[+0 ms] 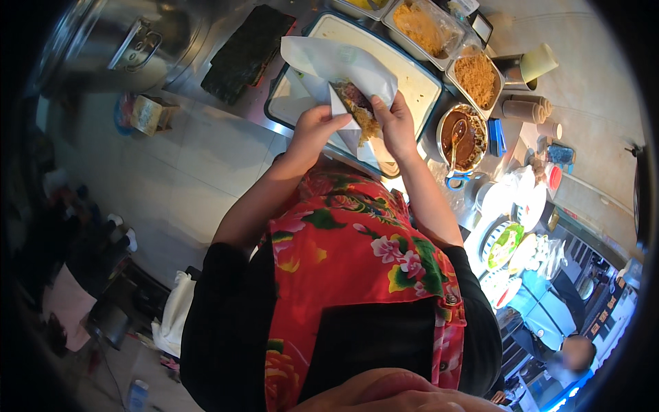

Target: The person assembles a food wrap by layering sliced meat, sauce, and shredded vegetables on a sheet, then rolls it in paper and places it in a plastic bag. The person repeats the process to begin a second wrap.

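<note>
— over the white tray [419, 82] at the counter's [233, 103] edge: what have your fingers got?

— both hands are on one thing, a filled roll [358, 110] in white paper [329, 58]. my left hand [314, 127] has its fingers curled nearly closed, pinching the paper's lower left edge. my right hand [398, 123] is closed round the roll's right side, thumb pressing the filling end.

— where is the roll exactly?

— held up between my hands, just above the tray's near edge, paper flaring away toward the tray's far left corner.

— what's around it?

— a dark seaweed stack [247, 51] left of the tray. on the right, two clear tubs of shredded filling [476, 79], and a metal bowl of brown sauce [463, 141] with a spoon [456, 137] in it.

— anything you can't see?

— my right fingertips are behind the roll, so i can't tell how tightly they grip. the filling is a blur of dark and tan. the big steel pot [130, 41] is cut off by the dark rim, and my apron [357, 275] hides the counter's nearest edge.
</note>
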Available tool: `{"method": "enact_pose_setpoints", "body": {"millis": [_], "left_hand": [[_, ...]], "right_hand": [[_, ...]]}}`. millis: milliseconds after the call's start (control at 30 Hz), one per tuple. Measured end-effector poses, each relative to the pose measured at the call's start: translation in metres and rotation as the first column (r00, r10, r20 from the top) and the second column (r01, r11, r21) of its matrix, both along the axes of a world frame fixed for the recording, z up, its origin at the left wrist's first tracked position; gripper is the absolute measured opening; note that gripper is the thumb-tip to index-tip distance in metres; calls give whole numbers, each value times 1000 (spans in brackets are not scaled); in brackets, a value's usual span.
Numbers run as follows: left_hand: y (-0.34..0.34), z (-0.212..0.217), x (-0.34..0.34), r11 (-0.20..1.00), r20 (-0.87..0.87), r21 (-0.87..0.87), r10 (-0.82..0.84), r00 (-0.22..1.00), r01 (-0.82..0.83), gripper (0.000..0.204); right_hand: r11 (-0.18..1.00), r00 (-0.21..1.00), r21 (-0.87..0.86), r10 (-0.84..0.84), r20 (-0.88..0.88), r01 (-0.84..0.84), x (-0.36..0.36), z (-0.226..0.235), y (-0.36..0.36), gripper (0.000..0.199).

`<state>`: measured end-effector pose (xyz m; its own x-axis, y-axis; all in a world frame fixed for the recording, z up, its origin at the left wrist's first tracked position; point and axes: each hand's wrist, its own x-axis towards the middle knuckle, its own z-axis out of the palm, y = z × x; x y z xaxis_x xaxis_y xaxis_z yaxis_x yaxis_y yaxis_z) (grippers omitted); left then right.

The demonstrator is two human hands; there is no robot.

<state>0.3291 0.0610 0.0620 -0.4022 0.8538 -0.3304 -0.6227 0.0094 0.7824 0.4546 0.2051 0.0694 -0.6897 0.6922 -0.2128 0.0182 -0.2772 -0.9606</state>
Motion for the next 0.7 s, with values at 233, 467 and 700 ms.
{"method": "enact_pose_setpoints", "body": {"millis": [233,467,700], "left_hand": [[23,-2,3,992,-59,-123,-38,998,31,25],[30,-21,13,991,-81,-131,-6,997,-4,27],[31,4,10,987,-720,-77,-152,677,139,44]], "right_hand": [[999,972,44,-31,231,22,-4,1,-29,31],[949,936,256,87,342,-182,11,-7,-17,25],[974,982,225,-67,176,26,-7,-27,10,21]]}}
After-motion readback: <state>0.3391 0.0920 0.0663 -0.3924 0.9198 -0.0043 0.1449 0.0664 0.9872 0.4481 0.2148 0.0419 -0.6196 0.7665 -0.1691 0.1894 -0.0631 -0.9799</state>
